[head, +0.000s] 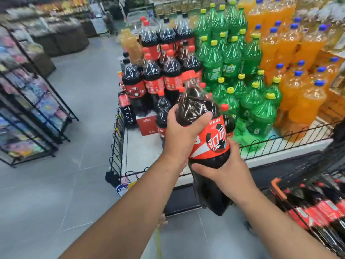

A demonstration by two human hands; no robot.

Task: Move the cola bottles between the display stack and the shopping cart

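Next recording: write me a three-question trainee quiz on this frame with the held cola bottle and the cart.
1. True or false: the left hand and the right hand both grip the cola bottle.
2. What colour is the held bottle's cap? A) red B) yellow C) blue
3. Fill in: the shopping cart with bottles in it sits at the frame's lower ____.
Key: 1 true; 2 A; 3 right.

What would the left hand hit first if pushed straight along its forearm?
The left hand already grips the held cola bottle; beyond that, probably the red-capped bottle just behind it, though depth is unclear.
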